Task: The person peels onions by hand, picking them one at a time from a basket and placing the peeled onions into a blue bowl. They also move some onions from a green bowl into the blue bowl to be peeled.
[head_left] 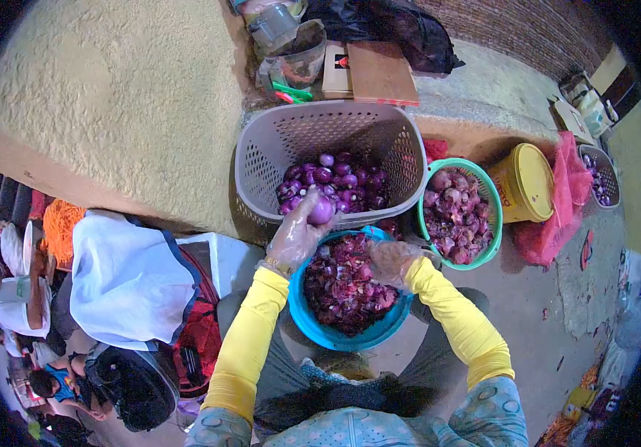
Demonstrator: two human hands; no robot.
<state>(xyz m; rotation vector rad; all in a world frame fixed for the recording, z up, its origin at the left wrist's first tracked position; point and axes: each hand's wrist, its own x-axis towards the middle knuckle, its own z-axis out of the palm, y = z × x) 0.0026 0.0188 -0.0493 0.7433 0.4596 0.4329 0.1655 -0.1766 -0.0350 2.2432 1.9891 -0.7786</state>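
Note:
In a clear plastic glove, my left hand (pixel 296 231) grips a smooth purple onion (pixel 322 210) at the near rim of the grey perforated basket (pixel 261 211). Inside that basket lies a heap of peeled purple onions (pixel 346 179). My right hand (pixel 396 262), also gloved, is over the right side of a blue basin (pixel 307 322); its fingers look curled, and what they hold, if anything, I cannot make out. Dark red onion skins (pixel 343 290) fill the basin, which sits between my knees. To its right a green basket (pixel 495 238) holds unpeeled onions (pixel 458 212).
A yellow bucket (pixel 532 182) and a pink mesh sack (pixel 559 201) stand right of the green basket. Behind are a wooden board (pixel 382 72) and plastic tubs (pixel 302 56). A white cloth (pixel 130 276) covers something at left. Other people sit at far left.

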